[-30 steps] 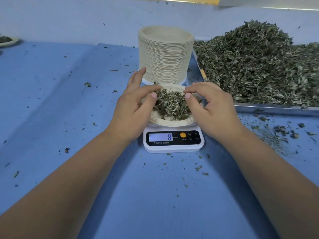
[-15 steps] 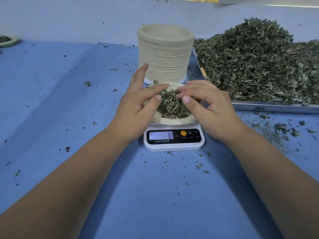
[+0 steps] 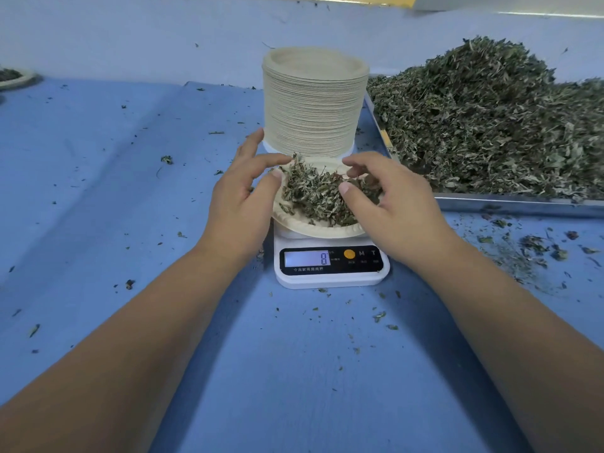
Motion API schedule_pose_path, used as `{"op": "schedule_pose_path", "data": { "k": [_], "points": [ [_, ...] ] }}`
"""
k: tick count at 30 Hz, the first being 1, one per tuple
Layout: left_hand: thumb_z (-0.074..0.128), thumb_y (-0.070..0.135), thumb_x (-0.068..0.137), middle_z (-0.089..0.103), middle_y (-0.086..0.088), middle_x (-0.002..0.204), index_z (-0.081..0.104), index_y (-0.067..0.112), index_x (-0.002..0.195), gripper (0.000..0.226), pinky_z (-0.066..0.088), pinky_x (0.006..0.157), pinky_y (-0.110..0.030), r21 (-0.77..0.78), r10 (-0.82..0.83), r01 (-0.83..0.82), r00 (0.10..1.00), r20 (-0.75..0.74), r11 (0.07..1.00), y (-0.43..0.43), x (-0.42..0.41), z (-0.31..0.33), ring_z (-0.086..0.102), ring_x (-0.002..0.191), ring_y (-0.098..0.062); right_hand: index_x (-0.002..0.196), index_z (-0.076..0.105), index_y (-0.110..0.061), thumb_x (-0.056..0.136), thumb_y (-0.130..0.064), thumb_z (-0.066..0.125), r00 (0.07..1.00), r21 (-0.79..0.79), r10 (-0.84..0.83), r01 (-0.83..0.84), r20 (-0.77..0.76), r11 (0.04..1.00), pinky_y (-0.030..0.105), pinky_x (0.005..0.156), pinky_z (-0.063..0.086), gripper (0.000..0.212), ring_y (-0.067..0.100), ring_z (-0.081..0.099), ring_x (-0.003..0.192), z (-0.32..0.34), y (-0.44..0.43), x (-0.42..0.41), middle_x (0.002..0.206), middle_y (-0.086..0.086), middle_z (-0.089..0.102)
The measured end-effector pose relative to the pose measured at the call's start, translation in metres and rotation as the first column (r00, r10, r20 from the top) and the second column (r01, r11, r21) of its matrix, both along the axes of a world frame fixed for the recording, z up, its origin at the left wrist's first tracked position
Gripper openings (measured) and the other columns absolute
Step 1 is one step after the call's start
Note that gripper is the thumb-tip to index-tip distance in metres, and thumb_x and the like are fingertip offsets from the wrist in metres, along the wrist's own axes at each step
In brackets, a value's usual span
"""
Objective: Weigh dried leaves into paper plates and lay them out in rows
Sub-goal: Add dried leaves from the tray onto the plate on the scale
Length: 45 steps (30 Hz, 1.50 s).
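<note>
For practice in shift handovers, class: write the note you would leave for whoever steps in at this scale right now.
Hands: left hand open, fingers spread by the left rim of the paper plate; right hand curved over the leaves, unclear whether it pinches any.
Things: the plate sits on the scale, display reading 8; plate stack behind it; leaf pile in the metal tray to the right.
Done: one filled plate lies far left.
Left: settle this weight, lay the plate out, repeat.
</note>
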<state>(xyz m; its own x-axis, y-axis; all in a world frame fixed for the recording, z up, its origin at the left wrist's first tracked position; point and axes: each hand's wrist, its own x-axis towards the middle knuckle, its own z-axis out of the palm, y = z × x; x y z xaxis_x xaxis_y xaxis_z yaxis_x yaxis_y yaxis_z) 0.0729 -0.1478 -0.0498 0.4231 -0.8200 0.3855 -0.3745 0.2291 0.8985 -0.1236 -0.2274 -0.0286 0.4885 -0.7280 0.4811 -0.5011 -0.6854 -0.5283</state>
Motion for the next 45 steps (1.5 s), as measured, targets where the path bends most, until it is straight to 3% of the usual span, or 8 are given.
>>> {"op": "schedule_pose_path", "data": {
  "k": [4,9,13,24,31,36,40,45],
  "points": [
    [0.046,0.027,0.096,0.033,0.022,0.160,0.065,0.040,0.124,0.036,0.028,0.105,-0.013,0.068,0.032,-0.026,0.996,-0.085,0.997,-0.005,0.005,-0.002,0.033,0.127,0.024,0.137,0.050,-0.037,0.099,-0.053,0.046,0.977,-0.062,-0.027,0.014,-0.212,0.998,0.047,0.103,0.033,0.042,-0.002,0.048,0.079,0.006,-0.001,0.007,0.118,-0.014,0.060],
    [0.042,0.045,0.094,0.054,0.038,0.127,0.051,0.044,0.116,0.023,0.033,0.085,-0.003,0.079,0.027,-0.022,0.998,-0.058,0.997,-0.003,0.002,0.000,0.045,0.105,0.033,0.127,0.059,-0.036,0.103,-0.044,0.047,0.941,-0.096,-0.063,0.032,-0.333,0.995,0.045,0.101,0.034,0.028,0.019,0.060,0.099,0.019,-0.007,0.017,0.103,-0.009,0.065],
    [0.041,0.045,0.095,0.056,0.029,0.136,0.046,0.037,0.119,0.025,0.036,0.103,-0.020,0.068,-0.007,0.008,1.000,-0.014,0.998,-0.006,0.003,-0.001,0.047,0.123,0.019,0.105,0.071,-0.028,0.101,-0.031,0.056,0.962,-0.055,-0.007,-0.009,-0.275,0.998,0.036,0.079,0.052,0.016,0.017,0.061,0.078,0.027,-0.014,0.024,0.089,-0.005,0.069],
    [0.038,0.047,0.097,0.049,0.022,0.148,0.037,0.044,0.128,0.031,0.030,0.091,0.000,0.062,-0.021,0.017,0.997,0.076,0.998,-0.009,0.004,-0.003,0.040,0.131,0.019,0.102,0.076,-0.019,0.099,-0.022,0.062,0.999,-0.106,-0.003,0.000,-0.035,0.994,0.008,0.068,0.043,0.014,-0.002,0.056,0.069,0.046,-0.020,0.028,0.084,-0.015,0.064],
    [0.037,0.050,0.097,0.068,0.022,0.117,0.053,0.041,0.125,0.033,0.038,0.082,-0.001,0.002,0.069,-0.069,0.992,0.109,0.998,-0.012,0.001,-0.004,0.055,0.095,0.021,0.095,0.076,-0.021,0.097,-0.020,0.067,0.978,0.040,0.004,-0.013,0.209,0.999,0.027,0.064,0.048,0.009,0.005,0.051,0.064,0.040,-0.017,0.031,0.076,-0.009,0.067],
    [0.041,0.045,0.100,0.058,0.017,0.144,0.045,0.035,0.140,0.042,0.033,0.094,-0.003,0.060,-0.036,0.026,0.984,0.173,0.998,-0.012,-0.002,-0.003,0.051,0.122,0.015,0.101,0.075,-0.028,0.097,-0.023,0.065,0.948,0.007,-0.052,0.052,0.314,0.999,0.030,0.071,0.057,0.012,0.017,0.063,0.075,0.041,-0.023,0.020,0.085,-0.007,0.072],
    [0.039,0.043,0.099,0.062,0.015,0.139,0.046,0.033,0.141,0.044,0.035,0.088,-0.003,0.081,-0.067,0.047,0.964,0.257,0.996,-0.009,-0.004,0.001,0.054,0.109,0.017,0.108,0.069,-0.017,0.102,-0.025,0.052,0.951,-0.237,-0.272,0.300,0.144,0.924,0.027,0.079,0.045,0.020,0.014,0.058,0.087,0.042,-0.051,-0.013,0.097,-0.001,0.067],
    [0.041,0.034,0.101,0.067,0.014,0.130,0.052,0.024,0.138,0.040,0.038,0.101,-0.029,-0.004,-0.012,0.014,0.937,0.350,1.000,-0.006,-0.006,0.001,0.054,0.100,0.020,0.121,0.063,-0.009,0.103,-0.010,0.042,0.907,-0.147,-0.363,0.338,-0.214,0.930,0.045,0.088,0.048,0.028,0.037,0.056,0.105,0.014,-0.060,-0.037,0.120,0.017,0.060]
  ]
}}
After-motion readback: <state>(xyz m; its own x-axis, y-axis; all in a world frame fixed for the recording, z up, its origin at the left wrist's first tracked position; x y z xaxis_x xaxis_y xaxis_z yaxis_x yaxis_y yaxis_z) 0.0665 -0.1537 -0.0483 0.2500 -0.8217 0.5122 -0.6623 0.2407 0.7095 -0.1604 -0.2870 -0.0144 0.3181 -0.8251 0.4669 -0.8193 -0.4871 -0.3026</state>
